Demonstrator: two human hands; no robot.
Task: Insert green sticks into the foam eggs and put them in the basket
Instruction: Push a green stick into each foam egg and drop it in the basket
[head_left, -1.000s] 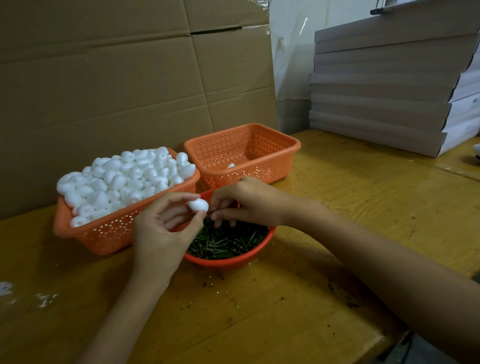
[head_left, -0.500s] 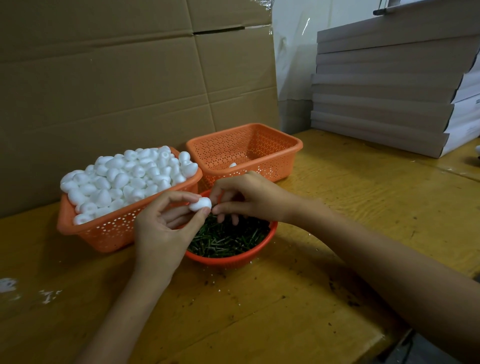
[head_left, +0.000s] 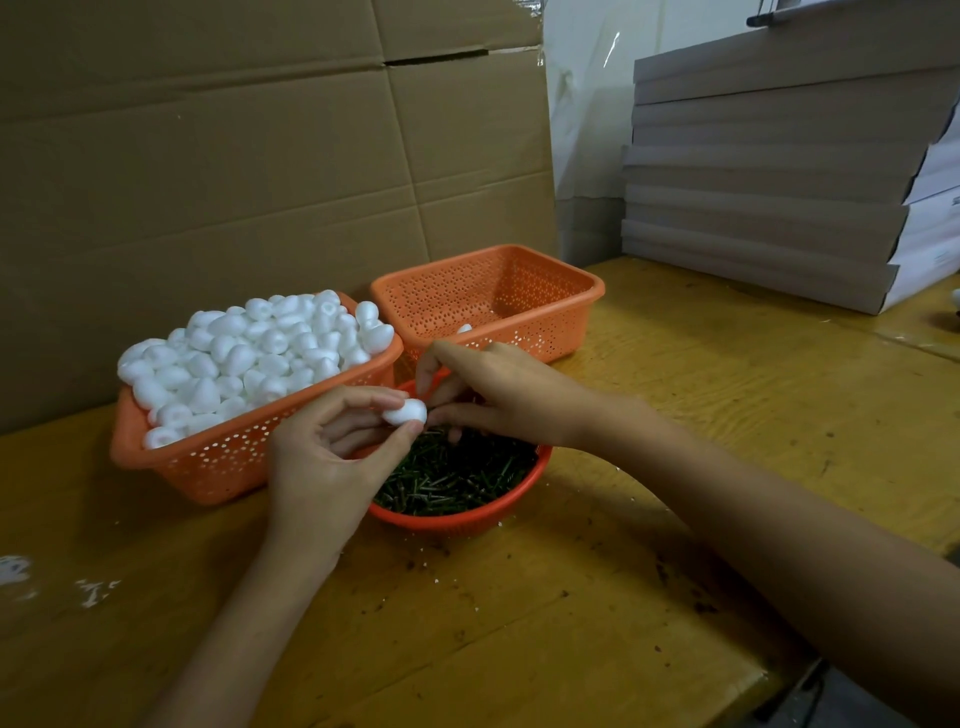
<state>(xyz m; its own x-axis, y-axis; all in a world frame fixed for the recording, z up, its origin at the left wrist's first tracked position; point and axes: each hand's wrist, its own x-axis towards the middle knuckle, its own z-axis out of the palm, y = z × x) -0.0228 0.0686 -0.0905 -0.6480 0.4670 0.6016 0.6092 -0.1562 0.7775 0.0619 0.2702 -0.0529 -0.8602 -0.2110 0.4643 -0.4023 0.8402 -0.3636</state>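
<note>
Together, hands (head_left: 322, 467) fingertips-first at foam egg (head_left: 405, 413).

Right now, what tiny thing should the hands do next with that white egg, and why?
Probably the right hand should press toward the foam egg to seat a stick. The left hand pinches the egg over the bowl of green sticks, and the right fingertips meet its end; any stick they hold is hidden, so I'm guessing.

A single camera, worn on the head, looks forward and down at the table (head_left: 675, 415) from close by. The left hand (head_left: 322, 462) pinches an egg (head_left: 405, 413) near mid-frame. Beyond that grip stands cardboard (head_left: 208, 156), and far right of it are boxes (head_left: 779, 208).
</note>
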